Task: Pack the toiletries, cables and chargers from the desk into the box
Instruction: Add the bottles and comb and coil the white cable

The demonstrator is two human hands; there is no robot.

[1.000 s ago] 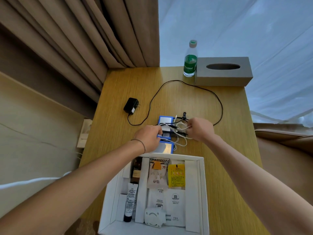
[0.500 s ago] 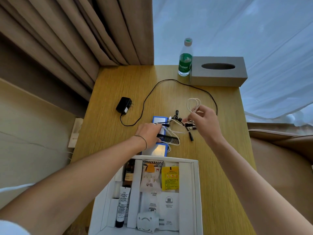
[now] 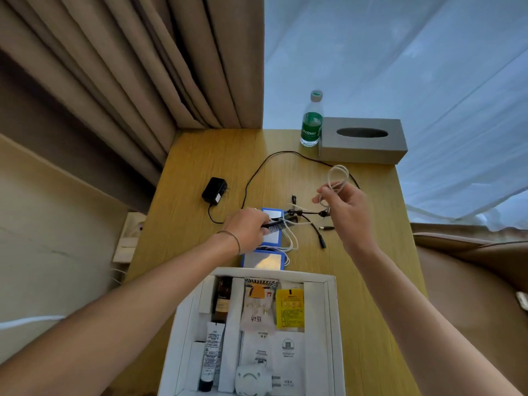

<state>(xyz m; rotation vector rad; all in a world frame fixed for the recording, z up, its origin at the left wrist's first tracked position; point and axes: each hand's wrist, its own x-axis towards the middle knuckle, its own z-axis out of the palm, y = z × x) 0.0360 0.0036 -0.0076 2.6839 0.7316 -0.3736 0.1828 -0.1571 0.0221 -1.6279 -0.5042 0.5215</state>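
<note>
White cable point(image 3: 337, 178) coil pinched aloft in right hand point(image 3: 347, 208) grip, left hand point(image 3: 247, 228) (knuckles up) grasping black comb point(image 3: 278, 225)

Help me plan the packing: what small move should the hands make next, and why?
Probably lift the right hand higher while the left hand pins the black comb: the white cable still trails into the tangle of black leads on the desk.
</note>
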